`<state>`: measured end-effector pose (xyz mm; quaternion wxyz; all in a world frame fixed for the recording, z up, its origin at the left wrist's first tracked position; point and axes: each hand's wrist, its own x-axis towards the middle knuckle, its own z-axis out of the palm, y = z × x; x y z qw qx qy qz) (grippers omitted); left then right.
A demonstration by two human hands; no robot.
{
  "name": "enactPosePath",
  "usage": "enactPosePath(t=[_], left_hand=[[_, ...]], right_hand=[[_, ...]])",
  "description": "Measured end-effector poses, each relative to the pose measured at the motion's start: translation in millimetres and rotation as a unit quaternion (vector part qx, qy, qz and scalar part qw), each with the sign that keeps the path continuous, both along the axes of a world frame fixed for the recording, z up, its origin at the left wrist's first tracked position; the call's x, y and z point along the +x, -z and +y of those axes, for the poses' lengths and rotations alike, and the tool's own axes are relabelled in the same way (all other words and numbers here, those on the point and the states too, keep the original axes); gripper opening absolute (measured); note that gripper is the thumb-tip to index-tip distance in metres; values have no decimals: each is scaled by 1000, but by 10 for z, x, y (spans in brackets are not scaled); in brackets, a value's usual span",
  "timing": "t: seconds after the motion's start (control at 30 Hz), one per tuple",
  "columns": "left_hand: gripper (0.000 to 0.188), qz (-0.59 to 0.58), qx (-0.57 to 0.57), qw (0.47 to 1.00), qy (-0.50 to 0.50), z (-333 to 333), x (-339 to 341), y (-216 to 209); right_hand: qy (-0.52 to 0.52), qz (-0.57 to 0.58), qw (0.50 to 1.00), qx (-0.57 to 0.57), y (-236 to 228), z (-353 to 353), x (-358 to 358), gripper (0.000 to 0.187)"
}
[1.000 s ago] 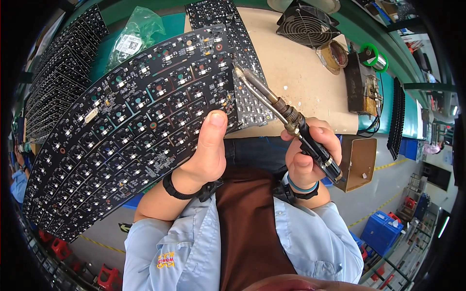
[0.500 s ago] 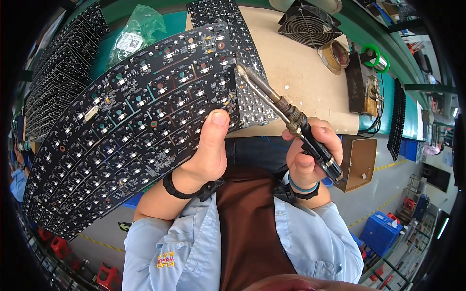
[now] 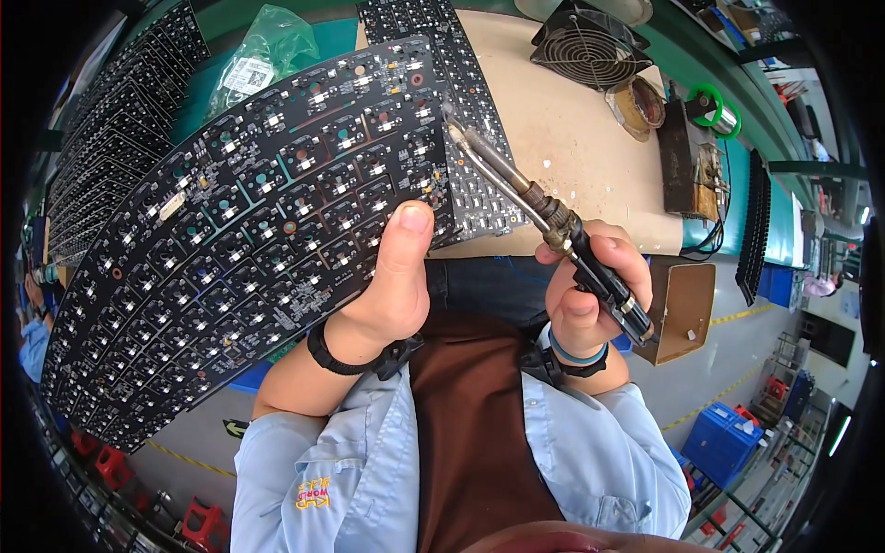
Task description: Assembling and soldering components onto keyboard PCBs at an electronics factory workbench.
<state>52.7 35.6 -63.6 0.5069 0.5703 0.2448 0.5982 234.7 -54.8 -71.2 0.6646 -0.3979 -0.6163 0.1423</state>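
Just tipped the black board (image 3: 304, 184) a bit, holding it in the left hand (image 3: 392, 281). Still gripping the soldering iron (image 3: 556, 227) in the right hand (image 3: 581, 313), keeping its tip (image 3: 458, 135) near the same spot, by the board's right edge.

At the far side of the bench, a black fan (image 3: 590, 53) with a round wire guard sits just beyond a brown round container (image 3: 638, 107) (its rim looks stained). To their right is a spool (image 3: 724, 118) with a bright green rim. On the far left, a clear, greenish plastic bag (image 3: 277, 44) bears a white label (image 3: 249, 77). A brown open box (image 3: 684, 309) is at the near right; beyond the bench's right side, a blue crate (image 3: 722, 442) rests on the floor. A red stool (image 3: 203, 527) stands near left.
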Motion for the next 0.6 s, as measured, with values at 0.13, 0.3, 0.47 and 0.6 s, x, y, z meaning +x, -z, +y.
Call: enactPosePath(t=[0.13,0.3,0.47,0.6], left_hand=[[54,-16,-13,1000,11,15,50,-22],[57,-141,-40,989,2,-21,272,-15],[65,-165,-86,983,-7,60,240,-27],[66,-141,-71,987,-41,25,315,-59]], right_hand=[[18,35,999,7,-61,-18,-29,51],[35,45,998,26,-93,-57,90,48],[101,72,991,41,127,0,415,56],[293,79,953,6,239,154,1104,40]])
